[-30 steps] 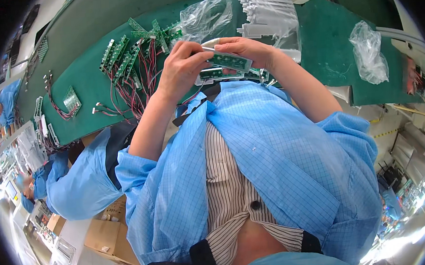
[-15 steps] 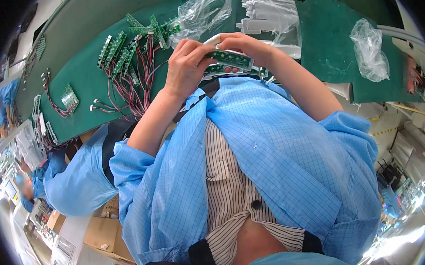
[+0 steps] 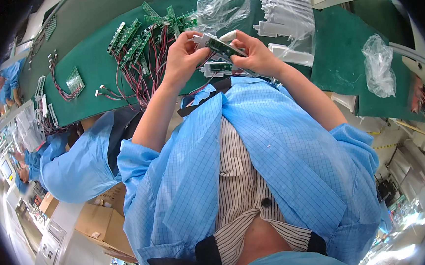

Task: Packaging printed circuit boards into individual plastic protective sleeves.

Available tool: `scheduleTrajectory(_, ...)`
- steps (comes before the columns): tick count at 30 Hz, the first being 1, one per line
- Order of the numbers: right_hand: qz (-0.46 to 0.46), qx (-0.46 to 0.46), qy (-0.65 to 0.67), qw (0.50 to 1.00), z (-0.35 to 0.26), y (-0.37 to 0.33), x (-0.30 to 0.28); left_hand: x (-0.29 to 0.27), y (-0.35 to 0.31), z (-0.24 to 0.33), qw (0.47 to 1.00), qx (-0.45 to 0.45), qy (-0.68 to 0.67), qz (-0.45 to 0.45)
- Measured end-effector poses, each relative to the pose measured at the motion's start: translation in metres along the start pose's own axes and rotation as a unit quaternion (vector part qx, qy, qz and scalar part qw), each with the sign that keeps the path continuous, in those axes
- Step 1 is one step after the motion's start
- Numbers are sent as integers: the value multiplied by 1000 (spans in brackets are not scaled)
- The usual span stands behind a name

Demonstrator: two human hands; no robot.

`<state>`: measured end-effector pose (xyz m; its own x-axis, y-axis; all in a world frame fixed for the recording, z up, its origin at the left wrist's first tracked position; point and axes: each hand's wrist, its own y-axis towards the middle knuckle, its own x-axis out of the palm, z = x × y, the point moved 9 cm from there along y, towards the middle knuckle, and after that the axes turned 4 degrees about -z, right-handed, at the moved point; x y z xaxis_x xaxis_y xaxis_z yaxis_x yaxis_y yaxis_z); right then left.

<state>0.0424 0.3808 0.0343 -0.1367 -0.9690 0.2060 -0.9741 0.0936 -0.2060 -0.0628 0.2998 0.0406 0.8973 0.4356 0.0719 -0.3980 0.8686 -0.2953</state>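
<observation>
Above the counter (image 3: 335, 57): green board (image 3: 219, 47) along a white frame (image 3: 199, 41), between both hands.
Left hand (image 3: 181, 58): pinched on the frame's left end.
Right hand (image 3: 257, 56): clamped on the right end, thumb against the board.
Thumb pressure: if uneven, might flex or slip the board.
Wires (image 3: 157, 60): just left, could snag the left forearm.

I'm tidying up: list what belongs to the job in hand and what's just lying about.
Job in hand: circuit board, white holder, held by left hand and right hand; likely wired boards, white strips.

Apparently lying about: crumpled bag at right, cardboard box.
</observation>
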Motion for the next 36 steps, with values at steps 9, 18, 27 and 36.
scheduleTrajectory(9,73,72,-211,972,0,5,-8,13,-5,-1,999,28,-37,17)
scheduleTrajectory(18,147,19,-301,942,-11,-3,-2,16,-8,-4,991,55,89,77)
scheduleTrajectory(27,182,83,-266,943,15,-17,-35,10,-24,-11,973,-180,85,-119)
scheduleTrajectory(36,24,71,-417,906,23,-27,-11,-224,-63,44,875,-186,437,92)
